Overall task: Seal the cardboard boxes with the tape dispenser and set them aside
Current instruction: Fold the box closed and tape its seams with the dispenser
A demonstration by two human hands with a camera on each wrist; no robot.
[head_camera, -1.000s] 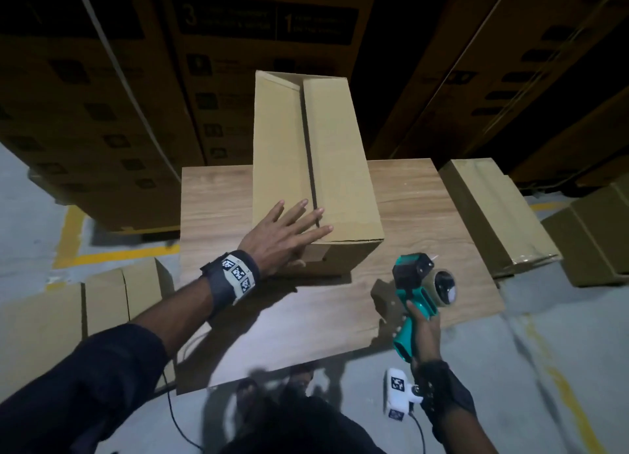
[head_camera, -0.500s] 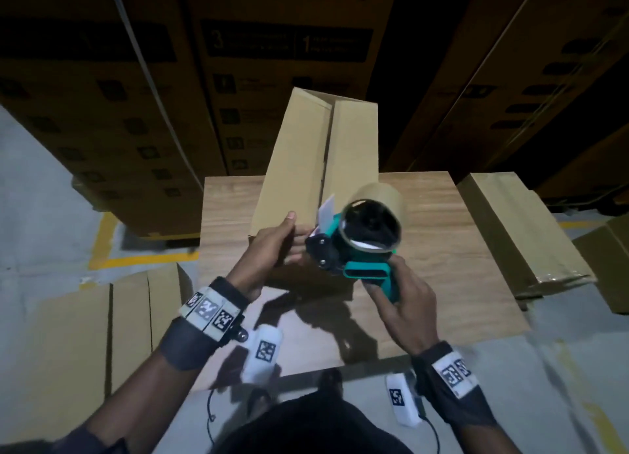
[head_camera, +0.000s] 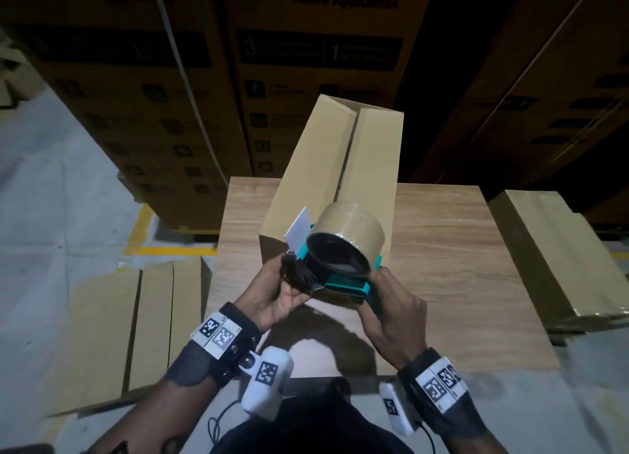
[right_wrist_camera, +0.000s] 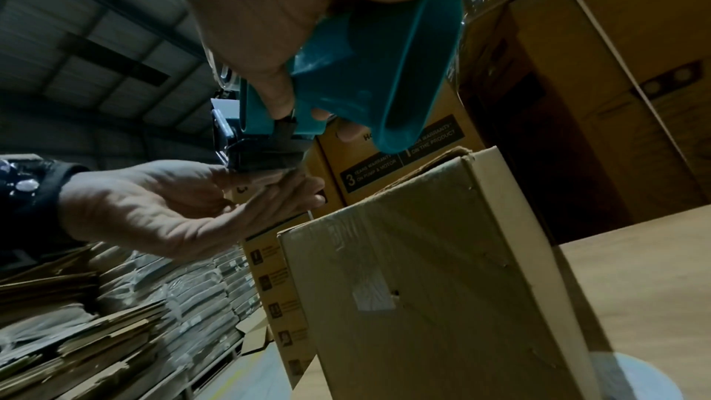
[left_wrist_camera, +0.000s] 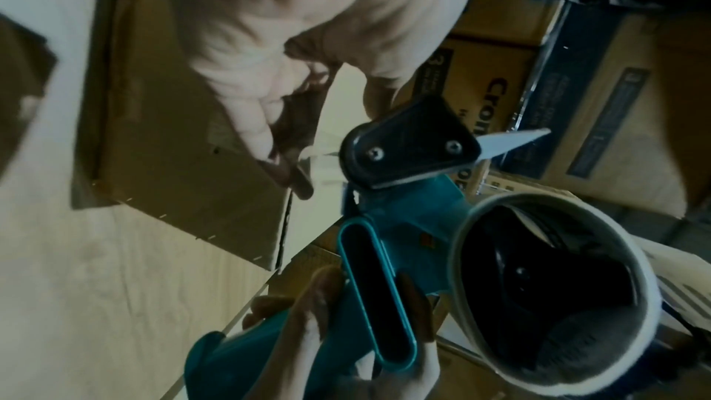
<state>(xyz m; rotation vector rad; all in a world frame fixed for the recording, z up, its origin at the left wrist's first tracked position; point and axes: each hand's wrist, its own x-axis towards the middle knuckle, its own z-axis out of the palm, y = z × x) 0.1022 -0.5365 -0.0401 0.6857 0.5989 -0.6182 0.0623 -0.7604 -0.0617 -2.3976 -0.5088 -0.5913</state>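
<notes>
A long cardboard box lies on the wooden table, its top flaps folded together with a bare seam. In front of its near end I hold a teal tape dispenser with a brown tape roll. My right hand grips the handle, seen close up as the teal dispenser. My left hand is at the black front end, fingers pinching the loose tape end there. In the left wrist view the left hand sits beside the dispenser, above the box.
A closed box lies on the floor right of the table. Flattened cartons lie on the floor at left. Tall stacks of printed cartons stand right behind the table. A yellow line marks the floor.
My left hand left the box top and came to the dispenser's front end. My right hand lifted the dispenser from the table's front edge and turned it up before the box.
</notes>
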